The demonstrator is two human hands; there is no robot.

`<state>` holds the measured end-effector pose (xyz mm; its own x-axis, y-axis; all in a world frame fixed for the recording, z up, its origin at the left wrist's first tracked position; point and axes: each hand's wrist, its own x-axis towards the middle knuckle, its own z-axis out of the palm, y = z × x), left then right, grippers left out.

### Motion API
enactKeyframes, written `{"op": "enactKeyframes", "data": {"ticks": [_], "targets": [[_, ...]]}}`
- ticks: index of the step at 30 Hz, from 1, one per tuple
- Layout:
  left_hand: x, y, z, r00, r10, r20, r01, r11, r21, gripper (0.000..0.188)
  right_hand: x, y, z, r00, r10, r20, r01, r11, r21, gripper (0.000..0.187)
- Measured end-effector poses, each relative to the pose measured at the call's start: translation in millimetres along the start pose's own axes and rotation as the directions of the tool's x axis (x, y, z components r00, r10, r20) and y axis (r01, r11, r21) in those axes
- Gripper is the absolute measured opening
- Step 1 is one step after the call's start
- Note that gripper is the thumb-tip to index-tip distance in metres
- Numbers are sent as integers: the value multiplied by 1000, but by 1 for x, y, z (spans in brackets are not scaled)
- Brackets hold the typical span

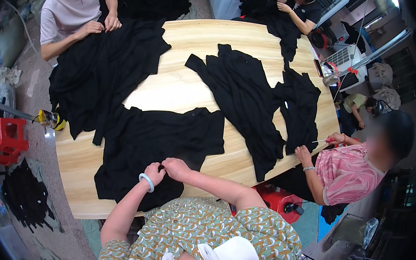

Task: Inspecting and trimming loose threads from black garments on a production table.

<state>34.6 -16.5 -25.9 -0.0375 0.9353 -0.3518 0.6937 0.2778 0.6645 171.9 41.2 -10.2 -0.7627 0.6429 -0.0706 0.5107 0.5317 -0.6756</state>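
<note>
A black knit garment [162,133] lies spread on the light wooden table right in front of me. At its near edge my left hand [154,173], with a pale bangle at the wrist, pinches the black fabric. My right hand [176,169] is closed beside it, fingertips on the same piece of cloth, so the two hands almost touch. Whether a small tool or thread sits between the fingers is too small to make out.
More black garments [242,83] lie across the wooden table [187,33]. A person in a pale shirt [74,7] handles cloth at far left; one in pink [349,173] at right holds a red-handled tool [330,140]. Red stools [9,141] and cloth piles [26,195] stand around.
</note>
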Motion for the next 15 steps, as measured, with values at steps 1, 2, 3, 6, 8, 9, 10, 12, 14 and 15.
{"op": "enactKeyframes", "data": {"ticks": [1, 2, 3, 6, 8, 9, 10, 12, 14, 15], "targets": [[-2, -1, 4, 999, 8, -36, -8, 1000, 16, 17, 0, 0, 2, 1000, 0, 2, 0, 1000, 3, 6], [-2, -2, 7, 997, 19, -72, -17, 999, 32, 16, 0, 2, 3, 1000, -7, 2, 7, 1000, -7, 6], [-3, -1, 10, 997, 18, -71, -15, 999, 32, 16, 1, 3, 5, 1000, -14, 1, 14, 1000, -17, 6], [-5, 2, 20, 976, -31, -216, 45, 997, 63, 13, 2, 4, 7, 998, -54, -15, 54, 998, -13, 6], [-8, 8, 20, 971, -76, -226, 90, 995, 50, 13, 1, 2, 9, 999, -49, -24, 49, 999, -6, 6], [-9, 12, 18, 964, -120, -237, 133, 990, 38, 13, 1, 2, 9, 998, -45, -34, 45, 999, -1, 6], [-9, 12, 17, 965, -121, -233, 134, 990, 38, 13, 0, 2, 10, 999, -41, -33, 41, 999, 2, 6], [-8, 11, 12, 977, -104, -186, 123, 987, 99, 13, 0, 2, 10, 996, -59, -59, 61, 998, 26, 6], [-11, 13, 4, 981, -58, -183, 78, 992, 102, 12, 0, 2, 12, 996, -57, -73, 62, 996, 66, 5], [-12, 13, 0, 983, -10, -182, 30, 994, 105, 12, -1, 2, 12, 995, -57, -88, 66, 993, 102, 5]]}}
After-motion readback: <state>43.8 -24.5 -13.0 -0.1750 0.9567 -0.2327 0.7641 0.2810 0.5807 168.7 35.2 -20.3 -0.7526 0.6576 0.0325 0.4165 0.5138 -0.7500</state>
